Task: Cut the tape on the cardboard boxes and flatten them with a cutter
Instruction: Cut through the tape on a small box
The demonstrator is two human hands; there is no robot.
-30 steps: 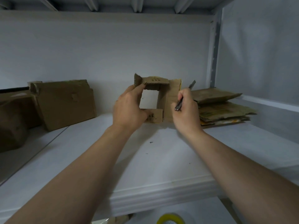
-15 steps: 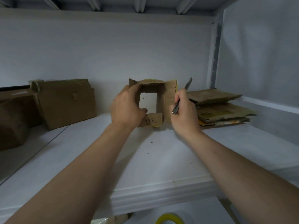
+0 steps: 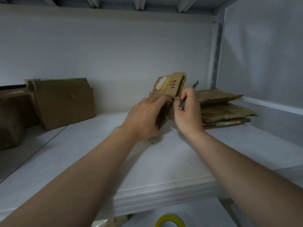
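A small brown cardboard box (image 3: 170,86), squashed nearly flat, is held above the white shelf (image 3: 164,161) between both hands. My left hand (image 3: 147,115) grips its lower left part, fingers wrapped round the cardboard. My right hand (image 3: 186,110) holds a slim metal cutter (image 3: 188,95) and also pinches the box's right edge. The cutter's blade end points up and to the right, behind the box. A yellowish label shows on the box's upper face.
A stack of flattened cardboard (image 3: 221,108) lies on the shelf to the right, against the side wall. Unflattened boxes (image 3: 62,102) stand at the back left, with a darker one (image 3: 11,122) at the far left. A yellow tape roll (image 3: 170,221) sits below the shelf edge.
The box stood open as a square tube before; both hands have now collapsed it nearly flat and turned it, so the labelled face points upward. The hands have moved closer together.
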